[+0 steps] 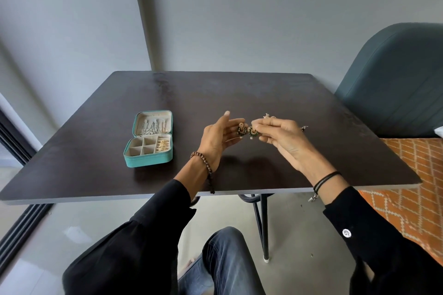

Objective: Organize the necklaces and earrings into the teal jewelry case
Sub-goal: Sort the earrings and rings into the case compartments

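Task partly done, judging by the case contents. Teal jewelry case sits open on the bench, toward the left edge and nearer the front than the back, lid laid flat away from the person. Lid lining already holds several chain necklaces, hanging in a row. In the base, the right-hand column has gold earrings pushed in; the square compartments beside them look empty. Both hands are raised over the middle of the bench, close together, well apart from the case. Left hand is released, fingers straight, palm turned toward the other hand; the left earring, green and gold with a small pearl drop, lies against its fingers, and I can't tell whether anything actually pinches it. Right hand has its fingertips curled, grasping the right earring, the matching one, which dangles just beside the first. So this pair is in hand and not yet stowed. Still loose on the bench: a small pale piece just behind the right hand, and another small piece to its right, toward the right edge; both too small to identify. Left to do, as I read it: seat this pair in the case, then the two loose pieces. No zipping up yet.
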A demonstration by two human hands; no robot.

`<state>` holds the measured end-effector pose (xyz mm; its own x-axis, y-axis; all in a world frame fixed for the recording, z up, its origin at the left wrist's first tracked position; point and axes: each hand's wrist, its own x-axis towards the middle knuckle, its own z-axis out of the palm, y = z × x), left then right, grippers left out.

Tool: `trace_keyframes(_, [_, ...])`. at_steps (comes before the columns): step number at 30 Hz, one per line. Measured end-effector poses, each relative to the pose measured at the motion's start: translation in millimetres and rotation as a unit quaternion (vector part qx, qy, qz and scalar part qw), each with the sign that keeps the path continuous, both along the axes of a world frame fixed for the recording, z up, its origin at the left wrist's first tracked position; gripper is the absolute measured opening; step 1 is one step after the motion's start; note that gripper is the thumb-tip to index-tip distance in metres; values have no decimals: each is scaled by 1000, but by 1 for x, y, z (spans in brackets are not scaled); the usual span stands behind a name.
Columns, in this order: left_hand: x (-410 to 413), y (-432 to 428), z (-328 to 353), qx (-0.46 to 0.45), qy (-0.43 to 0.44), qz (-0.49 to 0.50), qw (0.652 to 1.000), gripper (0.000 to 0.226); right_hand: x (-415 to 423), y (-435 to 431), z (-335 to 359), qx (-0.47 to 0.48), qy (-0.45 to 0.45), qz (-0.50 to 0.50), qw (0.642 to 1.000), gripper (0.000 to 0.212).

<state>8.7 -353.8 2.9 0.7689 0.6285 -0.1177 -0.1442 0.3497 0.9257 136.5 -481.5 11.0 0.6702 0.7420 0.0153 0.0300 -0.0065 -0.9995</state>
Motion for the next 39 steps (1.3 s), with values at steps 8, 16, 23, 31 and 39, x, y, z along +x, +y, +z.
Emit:
trace_keyframes(8, [-10, 19, 21, 11, 36, -14, 999, 42, -7, 13, 18, 8, 66, 29, 997, 30])
trace_keyframes(16, [12, 69, 39, 219, 131, 3, 967, 14, 7, 59, 25, -36, -49, 35, 998, 21])
trace_keyframes(23, [45, 127, 36, 330, 227, 33, 916, 8, 34, 129, 18, -93, -112, 3, 989, 15])
trace_keyframes(31, [71, 166, 19, 423, 332, 25, 843, 1, 48, 182, -9, -179, -202, -36, 962, 20])
trace_keyframes(39, [75, 165, 13, 464, 360, 24, 809, 10, 50, 187, -12, -225, -264, -39, 937, 8])
